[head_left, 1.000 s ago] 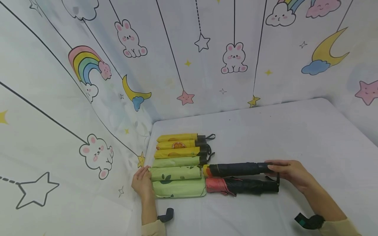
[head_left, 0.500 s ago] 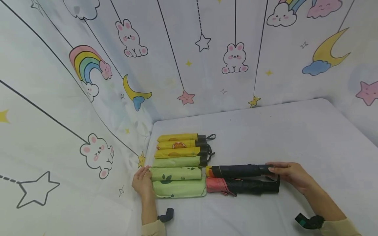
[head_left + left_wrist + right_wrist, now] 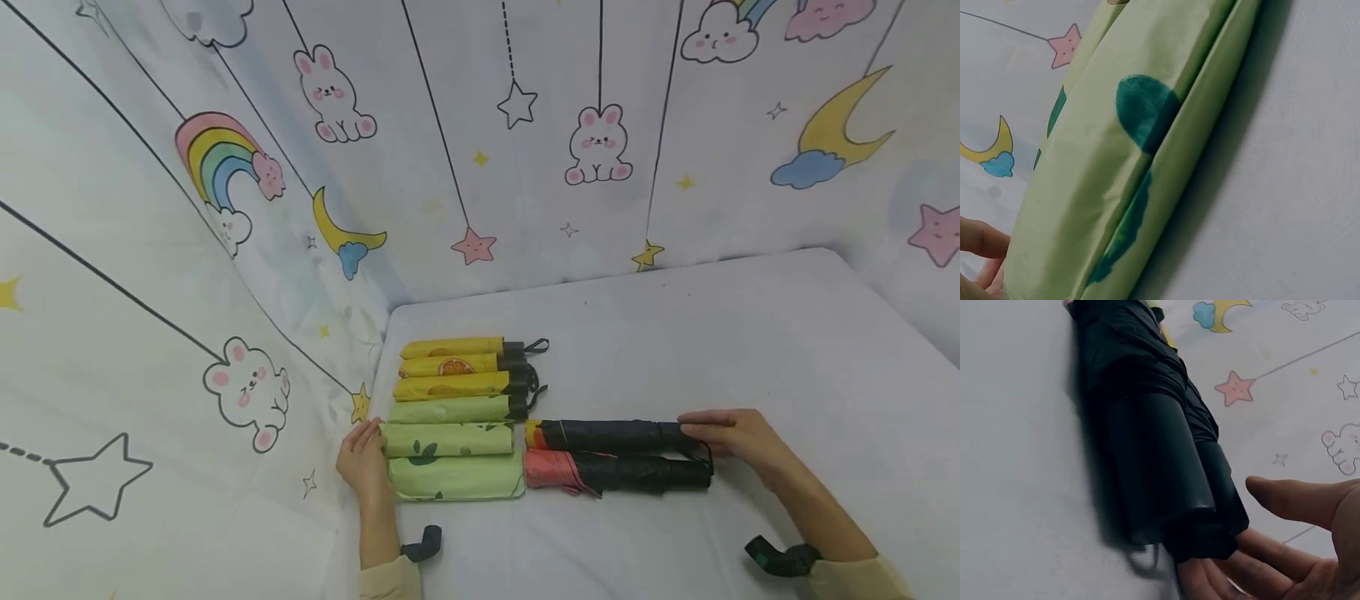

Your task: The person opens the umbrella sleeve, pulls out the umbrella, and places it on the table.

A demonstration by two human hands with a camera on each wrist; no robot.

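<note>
In the head view my left hand (image 3: 363, 457) rests its fingertips on the left end of a green leaf-print folded umbrella (image 3: 450, 440). The left wrist view shows those fingers (image 3: 982, 240) at the edge of the green fabric (image 3: 1097, 169). A second leaf-print green one (image 3: 456, 479) lies in front of it. To the right, a black folded umbrella (image 3: 611, 435) with a yellow-orange tip lies beside a red-and-black one (image 3: 630, 473). My right hand (image 3: 738, 437) is at the black handle's end, and in the right wrist view its thumb (image 3: 1291, 497) stands apart from the handle (image 3: 1225, 487).
Behind the green ones, several yellow umbrellas (image 3: 453, 367) and a green umbrella (image 3: 450, 409) with black handles lie in a row. The white table (image 3: 675, 333) meets a cartoon-printed cloth wall (image 3: 525, 192) at the back and left.
The black umbrella with the yellow-orange tip has shifted slightly right and toward the red-and-black one, away from the green one. My right fingers have loosened from its handle. My left hand stays put.
</note>
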